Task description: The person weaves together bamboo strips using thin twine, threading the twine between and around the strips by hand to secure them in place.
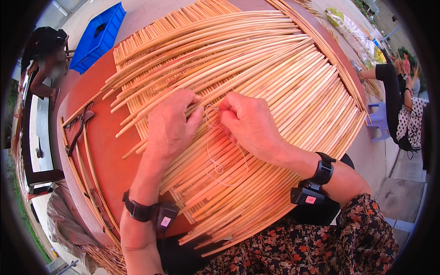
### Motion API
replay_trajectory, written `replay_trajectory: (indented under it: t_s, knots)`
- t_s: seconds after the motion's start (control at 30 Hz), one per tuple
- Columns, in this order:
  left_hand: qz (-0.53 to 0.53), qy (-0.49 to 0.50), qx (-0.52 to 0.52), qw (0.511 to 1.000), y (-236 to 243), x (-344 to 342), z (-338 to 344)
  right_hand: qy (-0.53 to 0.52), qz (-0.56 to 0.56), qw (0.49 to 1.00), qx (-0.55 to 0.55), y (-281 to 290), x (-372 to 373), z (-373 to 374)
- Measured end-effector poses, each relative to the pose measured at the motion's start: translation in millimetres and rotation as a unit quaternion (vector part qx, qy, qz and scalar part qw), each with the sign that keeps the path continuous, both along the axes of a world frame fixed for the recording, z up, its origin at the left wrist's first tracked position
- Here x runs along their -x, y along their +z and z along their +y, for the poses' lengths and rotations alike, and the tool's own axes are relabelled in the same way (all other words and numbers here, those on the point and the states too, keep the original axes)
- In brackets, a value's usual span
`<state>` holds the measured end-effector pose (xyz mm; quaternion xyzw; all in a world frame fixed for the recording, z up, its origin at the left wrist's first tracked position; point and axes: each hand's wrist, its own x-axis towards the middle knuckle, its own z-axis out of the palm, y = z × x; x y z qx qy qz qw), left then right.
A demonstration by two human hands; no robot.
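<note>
A fan of long pale peeled sticks (293,87) lies in a row across the reddish table. Over its middle, a thin white string (207,153) hangs in loose loops between my hands and trails onto the sticks. My left hand (172,121) is closed, thumb and forefinger pinching at the string's left side. Just to the right, my right hand (250,119) is curled shut on the string, its other fingers folded underneath. The exact grip points are partly hidden by my fingers.
Beneath the sticks lies a slatted mat (133,52). Dark-handled cutters (80,123), loose rods (85,172) and eyeglasses (101,210) are at the table's left. A blue crate (97,39) stands far left. One person sits left; another is at right near a purple stool (378,120).
</note>
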<state>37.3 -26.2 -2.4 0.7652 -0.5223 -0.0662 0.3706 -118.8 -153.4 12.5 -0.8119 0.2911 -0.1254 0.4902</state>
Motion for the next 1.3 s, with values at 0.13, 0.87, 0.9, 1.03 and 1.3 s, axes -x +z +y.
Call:
replay_trajectory:
  t_s: [0.13, 0.87, 0.9, 1.03, 1.3]
  knots:
    - [0.015, -0.001, 0.015, 1.000, -1.0, 0.1, -1.0, -0.011, 0.003, 1.000, -0.016, -1.1, 0.2, 0.9]
    - [0.030, -0.016, 0.018, 0.999, 5.2, 0.6, -0.8, -0.029, -0.020, 0.999, -0.008, -16.7, -5.4, 0.8]
    - [0.029, -0.017, 0.016, 0.999, 5.0, 0.7, -0.5, -0.030, -0.025, 0.999, -0.012, -17.5, -5.7, 0.7]
    - [0.028, -0.013, 0.005, 1.000, 4.8, 2.6, -1.7, -0.037, -0.038, 0.997, -0.055, -16.9, -9.4, -1.7]
    - [-0.047, 0.004, 0.042, 0.998, 6.1, 8.7, -1.9, -0.036, -0.017, 0.985, -0.167, -1.1, -8.7, -7.3]
